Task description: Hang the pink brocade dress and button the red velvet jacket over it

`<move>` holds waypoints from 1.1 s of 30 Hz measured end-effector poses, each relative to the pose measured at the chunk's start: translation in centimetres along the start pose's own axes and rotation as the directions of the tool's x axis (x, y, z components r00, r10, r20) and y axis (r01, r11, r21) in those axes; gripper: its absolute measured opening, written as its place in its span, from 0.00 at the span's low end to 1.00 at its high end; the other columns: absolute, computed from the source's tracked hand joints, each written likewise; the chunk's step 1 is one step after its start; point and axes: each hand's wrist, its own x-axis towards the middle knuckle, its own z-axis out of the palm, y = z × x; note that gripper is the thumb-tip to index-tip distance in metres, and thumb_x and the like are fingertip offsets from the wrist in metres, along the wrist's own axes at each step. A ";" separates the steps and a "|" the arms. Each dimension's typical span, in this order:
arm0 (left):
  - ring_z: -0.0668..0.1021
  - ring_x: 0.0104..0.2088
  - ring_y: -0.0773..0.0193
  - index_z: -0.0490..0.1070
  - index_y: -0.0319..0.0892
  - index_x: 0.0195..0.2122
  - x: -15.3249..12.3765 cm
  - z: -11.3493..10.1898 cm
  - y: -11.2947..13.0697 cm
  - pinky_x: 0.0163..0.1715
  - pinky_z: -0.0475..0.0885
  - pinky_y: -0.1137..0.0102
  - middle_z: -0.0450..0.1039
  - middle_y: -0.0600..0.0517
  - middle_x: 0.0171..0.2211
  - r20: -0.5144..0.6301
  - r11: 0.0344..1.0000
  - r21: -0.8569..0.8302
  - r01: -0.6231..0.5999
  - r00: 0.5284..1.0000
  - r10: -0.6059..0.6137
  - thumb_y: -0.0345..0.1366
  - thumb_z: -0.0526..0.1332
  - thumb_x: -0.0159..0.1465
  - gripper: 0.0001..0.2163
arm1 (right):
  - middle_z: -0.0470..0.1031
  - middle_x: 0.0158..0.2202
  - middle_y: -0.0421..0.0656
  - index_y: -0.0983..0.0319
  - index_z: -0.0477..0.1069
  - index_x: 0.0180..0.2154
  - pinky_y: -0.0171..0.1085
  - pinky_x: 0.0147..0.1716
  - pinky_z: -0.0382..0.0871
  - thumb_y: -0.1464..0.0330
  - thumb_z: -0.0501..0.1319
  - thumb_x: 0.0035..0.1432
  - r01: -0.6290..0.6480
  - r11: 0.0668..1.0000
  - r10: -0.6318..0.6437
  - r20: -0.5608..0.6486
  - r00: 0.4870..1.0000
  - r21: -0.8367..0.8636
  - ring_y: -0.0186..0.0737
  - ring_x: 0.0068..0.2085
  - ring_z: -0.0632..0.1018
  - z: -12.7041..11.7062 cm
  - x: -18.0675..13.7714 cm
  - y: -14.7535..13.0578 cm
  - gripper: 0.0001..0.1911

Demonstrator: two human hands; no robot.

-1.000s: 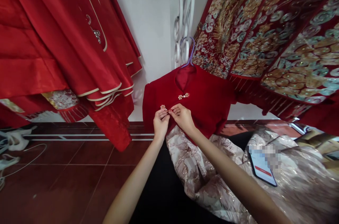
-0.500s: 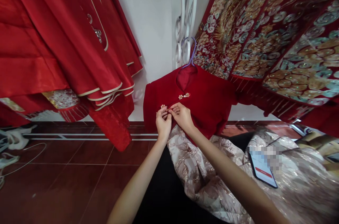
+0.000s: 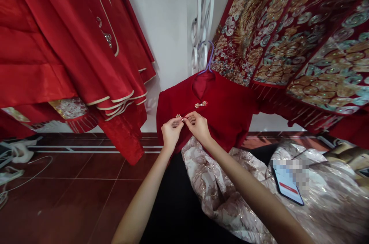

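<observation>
A dark red jacket [image 3: 227, 102] hangs on a purple hanger [image 3: 211, 53]. Near its neck an upper flower-shaped clasp [image 3: 201, 104], set with pearls, lies fastened across the front. Below that, my left hand [image 3: 171, 130] and my right hand [image 3: 198, 125] meet at a lower clasp [image 3: 178, 116] of the same kind. Thumb and forefinger of each hand are pinched together on its middle part, the fingertips almost touching. My fingers mostly hide that part, so I cannot tell whether it is fastened.
Red garments with pale piping [image 3: 115, 63] hang at left, an embroidered, fringed garment [image 3: 276, 44] at right. White scrolled metalwork [image 3: 203, 17] stands behind the hanger. A phone [image 3: 288, 186] rests on shiny patterned fabric [image 3: 245, 205] across my lap. White shoes [image 3: 23, 151] lie at far left.
My left hand has shifted slightly left and turned, its fingers still at the lower clasp. My right hand has stayed nearly in place. The jacket looks unchanged.
</observation>
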 end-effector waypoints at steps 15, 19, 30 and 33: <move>0.72 0.46 0.56 0.70 0.45 0.41 -10.0 -3.1 -4.3 0.50 0.66 0.60 0.69 0.47 0.42 0.068 0.965 0.254 -0.069 0.996 0.053 0.36 0.63 0.56 0.12 | 0.73 0.32 0.44 0.62 0.69 0.36 0.37 0.32 0.70 0.67 0.61 0.52 -0.071 0.959 0.135 0.222 0.966 -0.275 0.38 0.30 0.75 -5.9 -5.9 2.8 0.08; 0.75 0.38 0.58 0.71 0.46 0.35 -10.6 -4.0 -5.1 0.45 0.67 0.65 0.72 0.50 0.35 0.076 0.976 0.213 0.046 0.995 -0.063 0.39 0.61 0.58 0.06 | 0.72 0.32 0.42 0.61 0.65 0.34 0.37 0.33 0.70 0.67 0.64 0.48 -0.125 0.980 0.158 0.229 0.960 -0.152 0.38 0.33 0.74 -5.3 -7.9 4.4 0.11; 0.74 0.39 0.63 0.73 0.46 0.43 -11.9 -1.6 2.2 0.41 0.69 0.70 0.73 0.51 0.37 0.498 0.865 0.330 -0.377 0.848 0.179 0.36 0.56 0.64 0.09 | 0.78 0.40 0.48 0.63 0.73 0.38 0.41 0.46 0.70 0.55 0.68 0.45 -0.467 0.868 0.368 0.412 0.834 0.170 0.41 0.41 0.78 -14.4 -4.9 -1.2 0.21; 0.74 0.42 0.59 0.72 0.45 0.47 -13.3 0.2 1.0 0.42 0.71 0.66 0.73 0.48 0.40 0.650 0.798 0.450 -0.400 0.759 0.014 0.38 0.57 0.62 0.12 | 0.78 0.40 0.48 0.63 0.74 0.39 0.41 0.46 0.70 0.55 0.68 0.45 -0.469 0.864 0.364 0.415 0.834 0.184 0.43 0.42 0.78 -15.4 -4.9 -2.9 0.22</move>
